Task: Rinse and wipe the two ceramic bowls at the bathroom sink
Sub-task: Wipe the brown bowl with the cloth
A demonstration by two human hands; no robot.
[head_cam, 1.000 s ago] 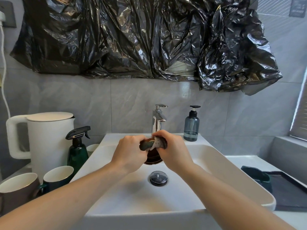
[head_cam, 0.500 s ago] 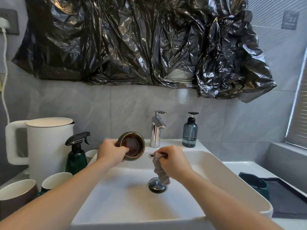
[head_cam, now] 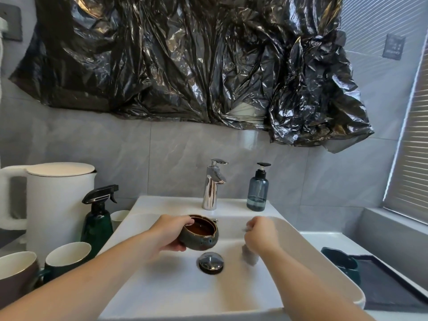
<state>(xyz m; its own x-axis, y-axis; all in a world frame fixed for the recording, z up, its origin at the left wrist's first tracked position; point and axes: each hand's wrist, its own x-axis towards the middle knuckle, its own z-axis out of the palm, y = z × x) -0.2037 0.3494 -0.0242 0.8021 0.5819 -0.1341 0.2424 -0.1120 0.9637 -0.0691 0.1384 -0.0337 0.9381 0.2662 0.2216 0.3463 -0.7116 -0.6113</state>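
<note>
A small dark ceramic bowl (head_cam: 201, 235) with a brown glazed inside is held upright over the white sink (head_cam: 162, 286). My left hand (head_cam: 169, 235) grips it by its left rim and underside. My right hand (head_cam: 260, 235) is to the right, over the basin, fingers curled round a grey cloth (head_cam: 249, 254) that hangs below the fist and is blurred. The chrome tap (head_cam: 212, 184) stands behind the bowl; no water is seen running. A second dark green bowl (head_cam: 340, 258) sits on the right counter.
A drain plug (head_cam: 210, 261) lies at the basin's middle. A soap pump bottle (head_cam: 257, 187) stands at the back right. Left of the sink are a green spray bottle (head_cam: 98, 218), a white kettle (head_cam: 53, 205) and several mugs (head_cam: 67, 258). A dark tray (head_cam: 389, 281) lies right.
The bowl was being wiped with both hands together, then the hands parted. My left hand has turned the bowl upright and lowered it; my right hand moved right with the cloth.
</note>
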